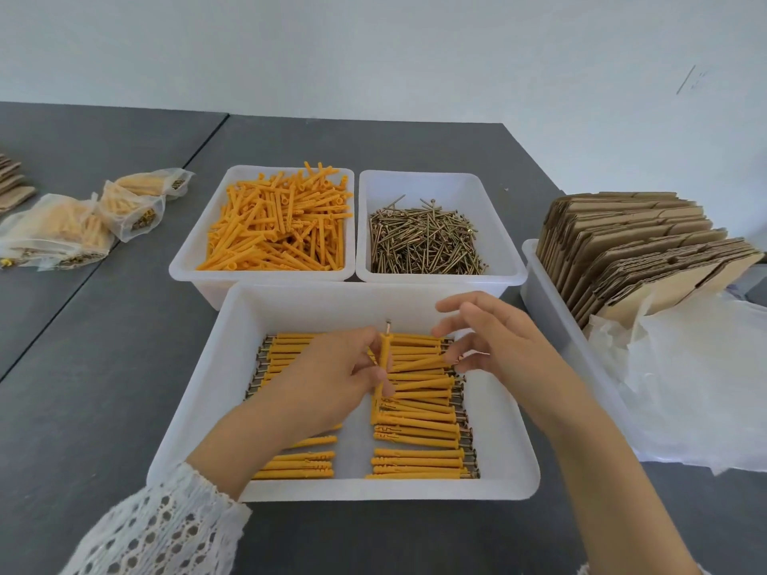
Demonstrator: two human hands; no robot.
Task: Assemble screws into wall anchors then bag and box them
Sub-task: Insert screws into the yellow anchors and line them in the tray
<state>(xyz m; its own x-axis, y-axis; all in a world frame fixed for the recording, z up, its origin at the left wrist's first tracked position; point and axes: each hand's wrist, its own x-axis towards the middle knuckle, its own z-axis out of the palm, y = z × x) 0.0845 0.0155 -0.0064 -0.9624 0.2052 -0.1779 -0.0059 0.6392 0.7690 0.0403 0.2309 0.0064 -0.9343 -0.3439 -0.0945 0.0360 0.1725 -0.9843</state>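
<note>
Over the front tray [216, 392] on the desk [103, 388], the left hand [332, 379] grips an upright orange anchor [384, 367] with its screw [388, 324] protruding, while the right hand [489, 346] hovers beside it, fingers loose and holding nothing.

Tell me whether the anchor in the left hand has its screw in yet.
In, though not fully seated. The orange anchor, gripped upright by the left hand, shows a screw head protruding from its top end.
</note>
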